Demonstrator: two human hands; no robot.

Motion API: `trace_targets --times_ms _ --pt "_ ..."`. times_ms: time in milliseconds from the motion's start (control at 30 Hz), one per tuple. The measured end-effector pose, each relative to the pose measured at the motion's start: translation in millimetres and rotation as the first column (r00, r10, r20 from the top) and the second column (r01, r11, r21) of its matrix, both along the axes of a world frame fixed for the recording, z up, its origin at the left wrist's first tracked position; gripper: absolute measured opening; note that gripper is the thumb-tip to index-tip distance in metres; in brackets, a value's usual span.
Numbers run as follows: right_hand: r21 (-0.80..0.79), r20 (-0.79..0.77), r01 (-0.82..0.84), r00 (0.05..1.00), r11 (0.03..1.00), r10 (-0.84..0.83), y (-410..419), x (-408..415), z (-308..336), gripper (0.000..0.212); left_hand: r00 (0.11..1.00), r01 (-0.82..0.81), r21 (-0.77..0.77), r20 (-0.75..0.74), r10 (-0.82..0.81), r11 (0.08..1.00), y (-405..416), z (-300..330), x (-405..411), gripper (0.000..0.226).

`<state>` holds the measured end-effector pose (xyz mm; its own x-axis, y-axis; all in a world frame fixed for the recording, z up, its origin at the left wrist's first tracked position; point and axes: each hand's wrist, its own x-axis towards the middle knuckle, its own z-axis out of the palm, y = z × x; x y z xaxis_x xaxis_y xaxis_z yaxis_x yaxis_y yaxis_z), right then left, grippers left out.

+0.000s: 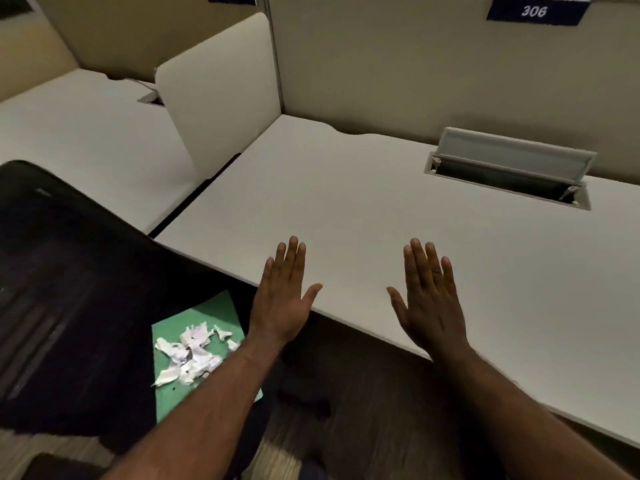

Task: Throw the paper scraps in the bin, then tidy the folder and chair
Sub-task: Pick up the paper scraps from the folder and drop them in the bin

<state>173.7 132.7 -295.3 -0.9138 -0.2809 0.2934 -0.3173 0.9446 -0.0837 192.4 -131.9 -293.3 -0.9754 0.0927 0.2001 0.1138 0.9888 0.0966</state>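
Note:
A green folder point(207, 308) lies on the seat of a black office chair point(69, 289) at the lower left. Several torn white paper scraps point(192, 355) are piled on the folder. My left hand point(282, 299) is held flat, fingers apart, above the near edge of the white desk point(363, 209), just right of the folder and holding nothing. My right hand point(429, 303) is held the same way over the desk, also holding nothing. No bin is in view.
A cable hatch point(509, 178) with its lid raised sits at the desk's back right. A low white divider panel point(221, 88) separates this desk from the neighbouring desk point(79, 133) on the left. A "306" label point(535, 10) hangs on the back partition. Dark carpet lies below.

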Motion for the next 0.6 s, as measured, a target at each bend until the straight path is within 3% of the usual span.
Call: trace_targets --times_ms 433,600 --pt "-0.073 0.203 -0.336 0.917 0.939 0.344 -143.8 57.5 -93.1 0.068 0.912 -0.386 0.045 0.17 0.374 0.921 -106.9 -100.2 134.8 0.072" --pt "-0.164 0.425 -0.325 0.828 0.931 0.365 -204.5 82.5 -146.7 0.058 0.815 -0.53 0.06 0.312 0.488 0.846 -156.2 -155.9 174.8 0.068"
